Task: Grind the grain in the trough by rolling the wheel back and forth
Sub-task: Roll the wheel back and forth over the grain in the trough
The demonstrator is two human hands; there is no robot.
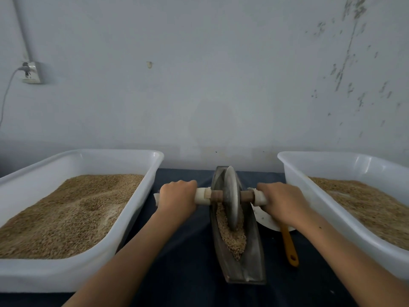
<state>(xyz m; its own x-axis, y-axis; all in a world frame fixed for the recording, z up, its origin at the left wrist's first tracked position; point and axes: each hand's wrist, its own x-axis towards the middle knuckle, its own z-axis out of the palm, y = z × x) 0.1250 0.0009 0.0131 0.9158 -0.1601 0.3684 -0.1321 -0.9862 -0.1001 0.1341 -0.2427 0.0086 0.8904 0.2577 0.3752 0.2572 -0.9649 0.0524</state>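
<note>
A narrow dark metal trough (252,258) lies lengthwise on the table in front of me, with tan grain (232,238) heaped in its middle. A grey metal wheel (231,196) stands upright in the trough toward its far end, its lower edge in the grain. A brown axle runs through the wheel, with white cloth-wrapped handles on both ends. My left hand (177,197) grips the left handle (202,196). My right hand (282,201) grips the right handle (257,197).
A big white tub (141,196) full of grain stands on the left and another white tub (309,196) of grain on the right. A white bowl (265,220) and an orange-handled tool (290,247) lie right of the trough. The wall is close behind.
</note>
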